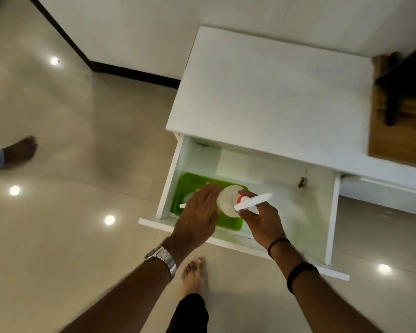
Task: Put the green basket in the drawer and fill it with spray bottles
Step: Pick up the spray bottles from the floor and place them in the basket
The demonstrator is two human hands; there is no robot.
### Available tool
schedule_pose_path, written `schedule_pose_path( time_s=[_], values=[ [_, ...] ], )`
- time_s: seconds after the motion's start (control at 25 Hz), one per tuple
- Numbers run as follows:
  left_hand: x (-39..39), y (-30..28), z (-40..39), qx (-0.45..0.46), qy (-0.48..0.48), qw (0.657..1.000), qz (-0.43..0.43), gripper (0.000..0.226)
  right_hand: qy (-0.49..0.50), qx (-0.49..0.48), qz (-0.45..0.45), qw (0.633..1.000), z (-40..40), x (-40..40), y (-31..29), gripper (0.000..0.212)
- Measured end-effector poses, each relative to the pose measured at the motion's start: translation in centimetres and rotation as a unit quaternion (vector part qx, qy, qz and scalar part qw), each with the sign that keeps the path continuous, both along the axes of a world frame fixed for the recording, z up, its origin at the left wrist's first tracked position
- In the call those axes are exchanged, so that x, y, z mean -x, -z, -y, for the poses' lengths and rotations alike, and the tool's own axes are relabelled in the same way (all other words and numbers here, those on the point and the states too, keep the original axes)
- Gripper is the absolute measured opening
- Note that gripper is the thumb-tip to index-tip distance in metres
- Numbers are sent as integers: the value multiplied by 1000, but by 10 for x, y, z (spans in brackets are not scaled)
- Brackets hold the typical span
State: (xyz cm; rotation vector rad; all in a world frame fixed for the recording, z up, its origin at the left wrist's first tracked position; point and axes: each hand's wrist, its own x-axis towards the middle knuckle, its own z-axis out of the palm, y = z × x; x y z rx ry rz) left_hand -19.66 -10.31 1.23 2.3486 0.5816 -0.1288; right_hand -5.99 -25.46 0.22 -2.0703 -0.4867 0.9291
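Observation:
A green basket (228, 222) lies in the left part of the open white drawer (331, 217). Over it stands a pale spray bottle (228, 200) with a red collar and white nozzle; my right hand (262, 219) grips it at the neck. My left hand (199, 212) is spread flat over the basket, its fingertips touching the bottle's left side. Under the left hand, a second white bottle (186, 200) lies in the basket, mostly hidden; only its pale body and a nozzle tip show.
The drawer belongs to a white cabinet (274, 92) against the wall. A wooden surface (399, 131) with a dark leg lies at right. My bare foot (193, 275) stands before the drawer front. Another person's foot (22, 150) is on the tiled floor at left.

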Motion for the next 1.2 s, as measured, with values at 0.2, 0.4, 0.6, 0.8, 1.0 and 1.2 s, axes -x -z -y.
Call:
schedule_pose_path(
  time_s=[0.2, 0.4, 0.6, 0.8, 1.0, 1.2],
  values=[
    [21, 45, -61, -37, -5, 998, -46, 46, -76, 112, -17, 991, -18, 2, 77, 40],
    [15, 77, -49, -100, 101, 982, -124, 61, -137, 100, -36, 985, -36, 13, 126, 36],
    [9, 95, -43, -100, 89, 979, -153, 61, -151, 115, -64, 980, -49, 23, 158, 36],
    [16, 94, -40, -100, 87, 976, -170, 59, -177, 150, -36, 972, -46, 27, 156, 54],
    [1, 52, -22, -90, 30, 988, -121, 66, -224, 226, 34, 947, -17, 18, 103, 66],
    [-30, 1, 70, -10, 30, 999, -6, 45, -245, 218, 163, 930, 63, -14, 30, 49]
  ],
)
